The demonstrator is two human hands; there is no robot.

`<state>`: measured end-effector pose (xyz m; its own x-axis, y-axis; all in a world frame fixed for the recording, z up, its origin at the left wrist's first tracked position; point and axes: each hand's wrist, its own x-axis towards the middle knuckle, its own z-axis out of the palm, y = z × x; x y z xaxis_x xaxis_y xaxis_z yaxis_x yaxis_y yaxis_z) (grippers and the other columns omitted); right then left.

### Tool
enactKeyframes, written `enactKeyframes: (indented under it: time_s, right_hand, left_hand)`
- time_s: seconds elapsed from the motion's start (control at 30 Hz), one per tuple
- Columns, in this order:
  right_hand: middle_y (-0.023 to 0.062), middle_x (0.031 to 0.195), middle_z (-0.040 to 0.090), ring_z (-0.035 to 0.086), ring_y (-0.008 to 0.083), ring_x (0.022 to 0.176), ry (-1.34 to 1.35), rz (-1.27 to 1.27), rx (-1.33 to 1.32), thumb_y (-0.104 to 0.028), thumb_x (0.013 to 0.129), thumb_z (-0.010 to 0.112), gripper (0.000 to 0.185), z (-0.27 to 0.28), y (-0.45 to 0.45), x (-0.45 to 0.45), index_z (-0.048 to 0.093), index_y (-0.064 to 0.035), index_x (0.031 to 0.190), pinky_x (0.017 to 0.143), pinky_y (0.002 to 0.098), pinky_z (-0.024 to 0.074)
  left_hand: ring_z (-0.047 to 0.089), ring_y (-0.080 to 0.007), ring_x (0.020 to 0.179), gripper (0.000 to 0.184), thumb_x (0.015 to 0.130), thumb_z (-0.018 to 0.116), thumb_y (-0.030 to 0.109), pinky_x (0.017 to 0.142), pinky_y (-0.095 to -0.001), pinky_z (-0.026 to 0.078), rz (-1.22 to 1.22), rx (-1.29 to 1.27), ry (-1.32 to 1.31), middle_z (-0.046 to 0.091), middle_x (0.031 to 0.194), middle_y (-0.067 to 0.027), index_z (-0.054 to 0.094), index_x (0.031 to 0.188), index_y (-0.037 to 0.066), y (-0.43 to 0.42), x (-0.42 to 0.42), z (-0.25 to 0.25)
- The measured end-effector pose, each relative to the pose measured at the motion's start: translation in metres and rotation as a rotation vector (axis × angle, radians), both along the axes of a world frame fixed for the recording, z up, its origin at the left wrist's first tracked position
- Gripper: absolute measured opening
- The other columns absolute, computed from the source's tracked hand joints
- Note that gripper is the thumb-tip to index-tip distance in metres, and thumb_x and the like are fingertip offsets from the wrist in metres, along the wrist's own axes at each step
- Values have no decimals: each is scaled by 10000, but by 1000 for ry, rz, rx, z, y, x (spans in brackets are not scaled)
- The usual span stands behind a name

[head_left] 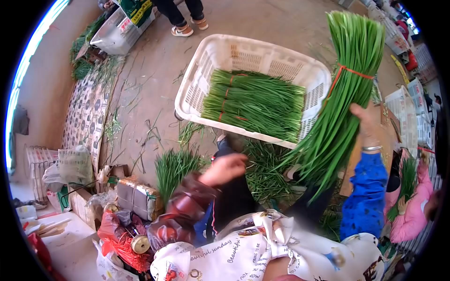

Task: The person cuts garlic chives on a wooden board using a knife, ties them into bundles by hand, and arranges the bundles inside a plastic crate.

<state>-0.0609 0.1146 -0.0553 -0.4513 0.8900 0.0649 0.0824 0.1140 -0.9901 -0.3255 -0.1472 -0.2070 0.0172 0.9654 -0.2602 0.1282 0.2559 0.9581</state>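
My right hand [368, 125], with a bracelet at the wrist and a blue sleeve, grips a large bundle of green garlic chives [354, 70]. A red-orange band ties the bundle near its pale, evenly cut end, which points up; the loose leaf tips hang down past the crate's right edge. My left hand [226, 168] hovers in front of the crate with its fingers curled together and nothing visible in them. Between and beyond my hands stands a white plastic crate [190, 89]. Several banded bundles of chives [253, 103] lie side by side in it.
Loose chives [265, 175] lie below the crate, and more stand upright [176, 173] at the left. A packed block [138, 199] and red ties [126, 253] are near my left side. A person in pink [415, 213] sits at the right; another person's shoes [183, 31] show beyond.
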Motion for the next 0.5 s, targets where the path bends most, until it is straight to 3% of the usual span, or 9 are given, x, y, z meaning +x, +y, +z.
enactKeyframes:
  time_s: [0.07,0.13,0.17,0.2,0.23,0.27,0.33,0.47,0.5]
  right_hand:
    - [100,1116,504,494,197,1004,-210,34,207,-204,612,688,721,5,34,-13,357,5,1218,893,305,368]
    - [143,1145,492,487,220,1044,-340,53,575,-206,604,693,767,-11,69,-37,329,-20,1253,895,304,370]
    - [143,1145,492,487,220,1044,-343,56,538,-206,604,693,767,-21,81,-49,329,-20,1253,895,304,370]
    - [160,1165,480,479,240,1063,-482,70,570,-209,606,689,782,-33,92,-66,310,-51,1272,903,313,368]
    - [176,1184,467,472,259,1083,-622,92,598,-211,607,685,799,-51,103,-83,292,-82,1291,911,323,367]
    - [176,1184,467,472,259,1083,-626,105,559,-211,607,685,799,-74,116,-100,292,-82,1291,911,323,367]
    - [161,1175,476,473,295,1069,-770,222,731,-233,614,679,802,-123,150,-135,276,-149,1302,910,333,376]
    - [132,1200,453,441,333,1072,-939,395,579,-218,678,638,734,-207,186,-193,266,-160,1308,908,378,376]
    - [140,1017,474,493,318,913,-942,401,687,-233,622,673,772,-214,188,-207,299,-154,1293,769,379,416]
  left_hand:
    - [597,-147,737,336,753,584,135,658,-274,477,151,-58,211,622,817,-82,517,1066,35,29,-41,21]
    - [619,-223,748,345,741,588,146,649,-309,482,181,62,435,622,816,-116,515,1062,42,66,-71,-5]
    - [613,-158,760,347,765,563,127,668,-271,476,133,17,413,625,827,-88,504,1083,1,92,-79,-6]
    - [611,-159,750,336,764,556,125,663,-275,474,97,25,466,623,816,-95,510,1073,1,116,-87,-23]
    - [611,-169,731,320,763,555,128,655,-278,472,86,6,457,618,798,-105,522,1059,11,142,-95,-47]
    - [609,-257,690,274,730,561,135,624,-328,479,138,93,486,619,748,-131,553,980,25,167,-97,-66]
    - [599,-271,682,238,727,559,131,619,-336,478,149,147,588,612,727,-123,572,945,36,215,-108,-121]
    - [565,-309,842,270,728,580,185,736,-371,454,81,102,819,582,917,-160,574,969,62,290,-139,-225]
    - [549,-319,876,276,726,572,190,758,-384,443,87,97,864,565,951,-170,568,975,68,305,-145,-239]
